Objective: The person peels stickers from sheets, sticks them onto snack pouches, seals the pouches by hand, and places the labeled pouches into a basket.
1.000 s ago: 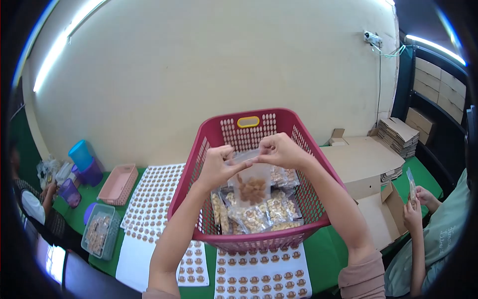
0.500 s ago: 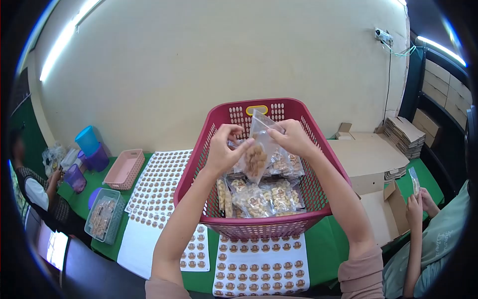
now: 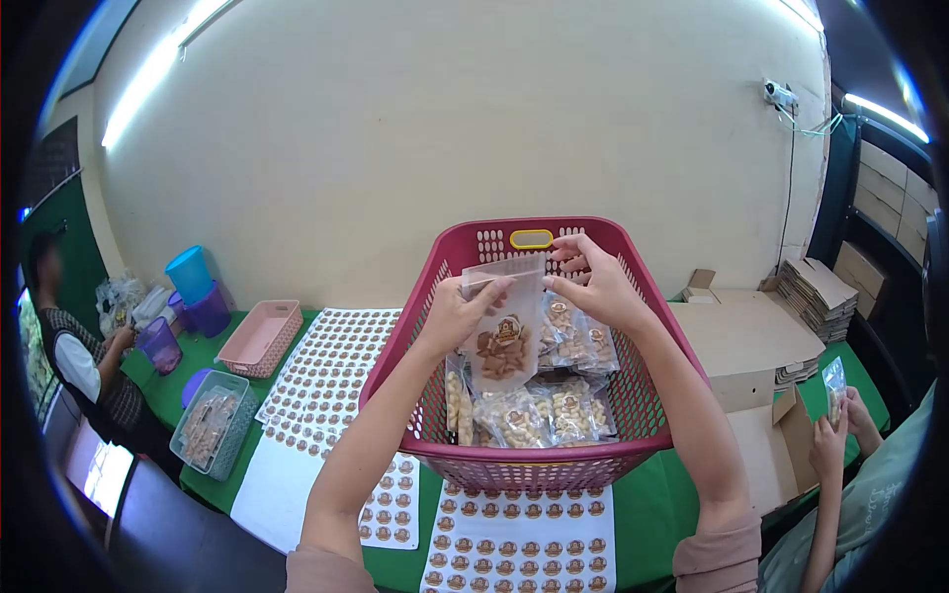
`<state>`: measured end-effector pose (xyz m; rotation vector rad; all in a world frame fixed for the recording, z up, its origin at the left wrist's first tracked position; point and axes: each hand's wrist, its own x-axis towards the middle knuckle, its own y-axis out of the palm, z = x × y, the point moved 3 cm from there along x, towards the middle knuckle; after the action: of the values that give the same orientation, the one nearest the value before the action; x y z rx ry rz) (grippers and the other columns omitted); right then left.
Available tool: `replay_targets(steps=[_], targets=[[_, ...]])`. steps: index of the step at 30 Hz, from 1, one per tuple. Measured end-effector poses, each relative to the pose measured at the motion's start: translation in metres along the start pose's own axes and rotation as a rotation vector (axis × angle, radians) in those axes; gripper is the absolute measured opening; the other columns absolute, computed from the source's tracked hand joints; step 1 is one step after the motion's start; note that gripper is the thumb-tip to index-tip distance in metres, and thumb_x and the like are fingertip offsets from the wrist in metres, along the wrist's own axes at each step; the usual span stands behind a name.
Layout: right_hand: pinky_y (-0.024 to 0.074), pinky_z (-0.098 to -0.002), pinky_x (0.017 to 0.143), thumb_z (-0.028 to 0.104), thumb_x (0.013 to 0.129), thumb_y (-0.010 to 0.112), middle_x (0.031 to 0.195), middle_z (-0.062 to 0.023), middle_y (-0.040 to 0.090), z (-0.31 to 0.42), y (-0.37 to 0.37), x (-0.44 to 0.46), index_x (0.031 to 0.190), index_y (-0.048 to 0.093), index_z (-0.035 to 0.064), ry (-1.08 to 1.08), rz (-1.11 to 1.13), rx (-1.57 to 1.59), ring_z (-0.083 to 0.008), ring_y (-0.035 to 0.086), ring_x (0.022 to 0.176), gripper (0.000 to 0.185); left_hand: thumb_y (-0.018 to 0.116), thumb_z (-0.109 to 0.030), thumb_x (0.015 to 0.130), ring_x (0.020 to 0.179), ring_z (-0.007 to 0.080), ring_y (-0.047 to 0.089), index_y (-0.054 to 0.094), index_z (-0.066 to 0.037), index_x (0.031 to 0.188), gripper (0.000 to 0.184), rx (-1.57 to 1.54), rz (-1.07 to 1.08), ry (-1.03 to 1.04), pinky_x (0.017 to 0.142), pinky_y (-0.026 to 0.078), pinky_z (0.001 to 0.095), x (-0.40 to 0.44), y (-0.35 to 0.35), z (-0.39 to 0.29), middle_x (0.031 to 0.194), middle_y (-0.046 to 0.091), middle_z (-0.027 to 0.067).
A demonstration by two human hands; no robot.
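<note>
A clear plastic pouch of brown snack pieces, with a round brown label on its front, hangs upright over the red basket. My left hand grips its upper left edge, thumb lying across the front. Beside the upper right edge is my right hand, fingers apart, its thumb tip close to the plastic; whether they touch I cannot tell. Below and behind, several filled pouches with similar labels lie in the basket.
Label sheets cover part of the green table. At left are a pink basket and a clear bin of pouches. Cardboard lies at right, where another person's hands hold a pouch. Another person stands far left.
The pouch has turned from a tilted angle to face me, showing its label. My left hand has taken its upper left edge. My right hand has loosened from the pinch on the top.
</note>
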<state>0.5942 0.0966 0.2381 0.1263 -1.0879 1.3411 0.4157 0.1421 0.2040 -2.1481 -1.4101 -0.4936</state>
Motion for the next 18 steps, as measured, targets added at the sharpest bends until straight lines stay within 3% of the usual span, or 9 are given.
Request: replay_targets(steps=[2, 4, 5, 6, 9, 16, 18], targets=[[0.0431, -0.0268, 0.067, 0.018, 0.069, 0.062, 0.084, -0.0076, 0.056, 0.000, 0.004, -0.001, 0.110, 0.042, 0.0004, 0.013, 0.025, 0.070, -0.0137, 0.051, 0.072, 0.049, 0.057, -0.024, 0.076, 0.063, 0.0094, 0.054, 0.059, 0.000, 0.079, 0.024, -0.004, 0.000, 0.003, 0.056, 0.043, 0.0223, -0.002, 0.002, -0.005, 0.069, 0.057, 0.0047], [0.0433, -0.0265, 0.067, 0.017, 0.068, 0.063, 0.079, -0.0066, 0.057, -0.001, 0.012, -0.002, 0.111, 0.043, 0.0020, 0.098, 0.203, 0.318, -0.0124, 0.051, 0.072, 0.049, 0.061, -0.021, 0.074, 0.061, 0.0081, 0.053, 0.059, 0.000, 0.076, 0.022, -0.007, 0.005, 0.008, 0.055, 0.043, 0.0211, -0.004, 0.004, -0.009, 0.068, 0.057, 0.0036], [0.0433, -0.0260, 0.067, 0.014, 0.068, 0.063, 0.075, -0.0057, 0.058, 0.001, 0.013, -0.003, 0.100, 0.052, 0.0019, 0.087, 0.231, 0.288, -0.0111, 0.052, 0.072, 0.037, 0.062, -0.020, 0.072, 0.062, 0.0079, 0.053, 0.058, 0.001, 0.074, 0.021, 0.018, 0.017, -0.015, 0.055, 0.043, 0.0212, -0.005, 0.005, -0.009, 0.069, 0.057, 0.0043], [0.0433, -0.0260, 0.067, 0.014, 0.068, 0.063, 0.075, -0.0057, 0.058, 0.003, 0.013, -0.003, 0.100, 0.052, 0.0019, 0.088, 0.227, 0.289, -0.0111, 0.052, 0.072, 0.037, 0.063, -0.019, 0.071, 0.062, 0.0077, 0.053, 0.057, 0.001, 0.072, 0.021, 0.043, 0.029, -0.035, 0.056, 0.043, 0.0213, -0.005, 0.005, -0.009, 0.070, 0.058, 0.0049], [0.0429, -0.0281, 0.068, 0.010, 0.069, 0.060, 0.074, -0.0087, 0.057, 0.009, 0.014, -0.006, 0.075, 0.060, -0.0003, 0.019, 0.277, 0.084, -0.0157, 0.054, 0.073, 0.012, 0.063, -0.019, 0.071, 0.064, 0.0087, 0.054, 0.059, 0.001, 0.074, 0.021, 0.068, 0.086, -0.046, 0.057, 0.044, 0.0218, -0.006, 0.007, -0.007, 0.070, 0.058, 0.0056], [0.0419, -0.0332, 0.066, 0.015, 0.072, 0.056, 0.074, -0.0117, 0.055, -0.002, 0.010, -0.007, 0.074, 0.055, 0.0004, -0.038, 0.204, -0.161, -0.0246, 0.053, 0.072, 0.015, 0.060, -0.020, 0.073, 0.066, 0.0115, 0.055, 0.061, 0.001, 0.081, 0.022, 0.129, 0.074, 0.122, 0.058, 0.044, 0.0239, -0.006, 0.009, -0.008, 0.071, 0.059, 0.0081], [0.0420, -0.0319, 0.059, 0.019, 0.074, 0.056, 0.071, -0.0130, 0.054, -0.003, 0.012, -0.006, 0.072, 0.053, -0.0011, -0.105, 0.204, -0.223, -0.0236, 0.053, 0.067, 0.020, 0.059, -0.020, 0.074, 0.065, 0.0122, 0.056, 0.062, 0.000, 0.080, 0.021, 0.182, 0.043, 0.118, 0.058, 0.044, 0.0249, -0.004, 0.006, -0.005, 0.070, 0.059, 0.0089]])
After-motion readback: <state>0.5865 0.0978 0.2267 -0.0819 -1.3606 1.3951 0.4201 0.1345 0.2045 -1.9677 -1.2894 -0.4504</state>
